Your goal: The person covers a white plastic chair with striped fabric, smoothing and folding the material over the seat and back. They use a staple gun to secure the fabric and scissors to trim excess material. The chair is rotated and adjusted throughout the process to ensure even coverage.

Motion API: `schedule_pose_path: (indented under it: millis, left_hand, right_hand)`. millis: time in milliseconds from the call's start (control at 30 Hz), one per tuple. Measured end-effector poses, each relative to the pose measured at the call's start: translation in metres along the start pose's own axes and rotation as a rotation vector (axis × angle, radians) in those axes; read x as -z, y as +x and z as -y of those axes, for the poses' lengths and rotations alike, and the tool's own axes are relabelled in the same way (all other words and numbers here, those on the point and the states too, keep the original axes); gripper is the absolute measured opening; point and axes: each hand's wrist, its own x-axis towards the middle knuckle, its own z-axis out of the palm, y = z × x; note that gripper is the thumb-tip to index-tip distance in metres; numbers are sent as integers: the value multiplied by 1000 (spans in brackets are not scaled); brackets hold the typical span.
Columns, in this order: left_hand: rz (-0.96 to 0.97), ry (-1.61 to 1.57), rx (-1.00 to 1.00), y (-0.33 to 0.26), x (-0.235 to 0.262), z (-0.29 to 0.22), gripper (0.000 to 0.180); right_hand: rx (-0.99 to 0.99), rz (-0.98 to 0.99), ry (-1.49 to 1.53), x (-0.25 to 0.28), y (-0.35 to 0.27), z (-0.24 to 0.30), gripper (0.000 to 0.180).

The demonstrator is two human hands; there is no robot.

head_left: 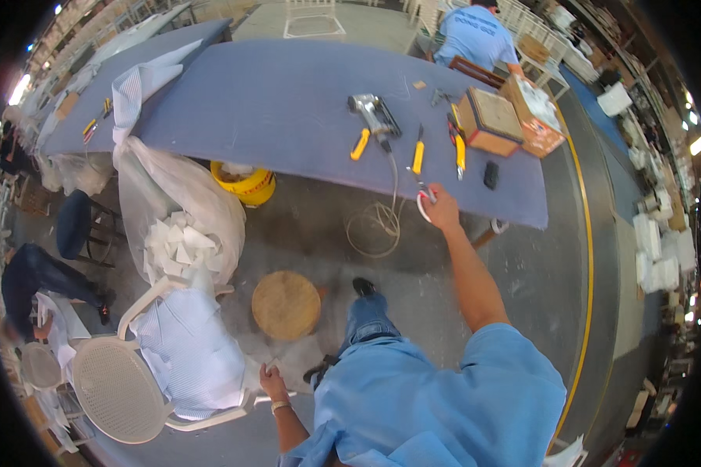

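Note:
My right hand is closed round the red-handled scissors at the near edge of the blue-grey table. Just beyond lies a yellow and black pointed tool. A metal staple gun with a hose rests farther left, beside a yellow-handled tool. To the right are yellow and black pliers and a small black object. My left hand hangs low with its fingers apart, next to a white chair frame draped in striped fabric; I make out nothing in it.
Two cardboard boxes stand on the table's right end. The hose coil dangles below the edge. A round wooden stool, a clear bag of white scraps and a yellow bucket are nearby. A co-worker sits beyond the table.

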Motion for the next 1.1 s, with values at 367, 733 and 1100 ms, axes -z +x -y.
schedule_pose_path:
  millis: [367, 733, 1100]
  left_hand:
    - [-289, 386, 164, -146, -117, 49, 58]
    - [-487, 367, 467, -232, -152, 101, 44]
    - [-250, 700, 175, -241, -119, 148, 44]
  right_hand:
    - [491, 63, -425, -68, 251, -67, 34]
    - [258, 336, -576, -102, 272, -83, 40]
    - [182, 376, -781, -107, 395, -196, 39]
